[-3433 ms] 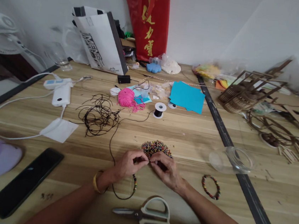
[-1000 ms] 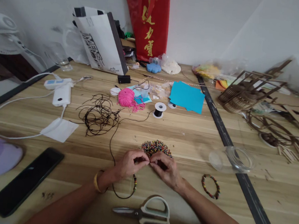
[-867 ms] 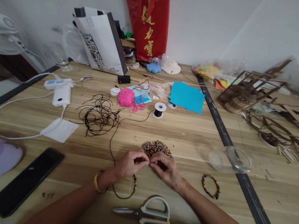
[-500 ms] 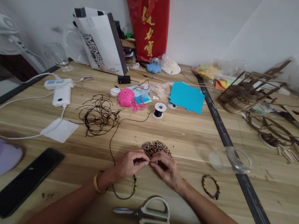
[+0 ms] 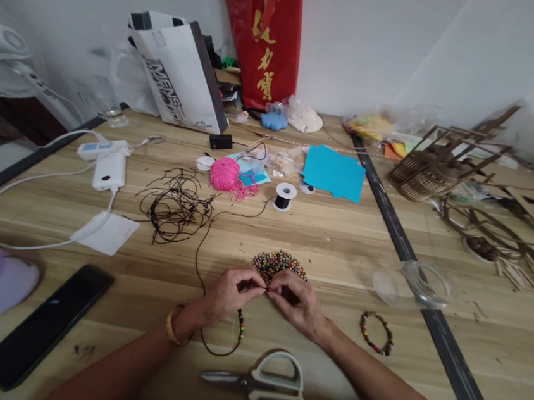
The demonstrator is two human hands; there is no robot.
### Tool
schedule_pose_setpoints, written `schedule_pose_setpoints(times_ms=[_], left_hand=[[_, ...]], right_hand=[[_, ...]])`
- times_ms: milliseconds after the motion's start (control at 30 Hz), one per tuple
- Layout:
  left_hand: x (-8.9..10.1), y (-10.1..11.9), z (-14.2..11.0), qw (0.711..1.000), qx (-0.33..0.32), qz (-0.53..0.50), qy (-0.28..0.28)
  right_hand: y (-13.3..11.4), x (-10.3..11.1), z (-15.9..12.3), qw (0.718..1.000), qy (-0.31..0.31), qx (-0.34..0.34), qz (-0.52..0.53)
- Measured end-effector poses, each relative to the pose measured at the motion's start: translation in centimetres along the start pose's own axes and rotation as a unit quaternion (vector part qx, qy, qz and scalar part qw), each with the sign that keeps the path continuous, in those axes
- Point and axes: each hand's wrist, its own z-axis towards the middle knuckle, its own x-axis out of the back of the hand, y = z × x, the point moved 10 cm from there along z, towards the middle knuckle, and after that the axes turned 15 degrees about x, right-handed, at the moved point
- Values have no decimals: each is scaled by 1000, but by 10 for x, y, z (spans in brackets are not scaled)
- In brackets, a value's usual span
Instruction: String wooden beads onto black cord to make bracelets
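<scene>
Beads (image 5: 279,264) sit on the far side of left hand (image 5: 232,294) and right hand (image 5: 300,305), both pinching something, perhaps cord (image 5: 218,354).

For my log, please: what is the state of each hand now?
Left hand: pinched closed; held thing too small to tell.
Right hand: pinched closed; held thing also unclear.

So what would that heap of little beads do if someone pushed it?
The beads would probably roll, as they look small and rounded. They would likely spread out easily, since they lie loose on the table. Each is probably light, being tiny compared with the scissors.
</scene>
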Motion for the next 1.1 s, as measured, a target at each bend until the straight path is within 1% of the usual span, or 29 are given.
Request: schedule_pose_setpoints(times_ms=[233,433,633,867,1100], left_hand=[[-1,-1,0,1000,-5,-15,-3],[1,-1,1,1000,12,-25,-5],[1,0,1,999,29,-25,-13],[-3,-2,1,998,47,-38,-30],[-5,-3,1,996,55,-51,-41]], right_hand=[[0,0,0,1000,-2,2,0],[-2,0,1,1000,4,5,4],[-1,-1,1,1000,-2,-1,-1],[1,-4,0,1000,-12,-1,11],[2,-2,-2,1000,-4,-9,5]])
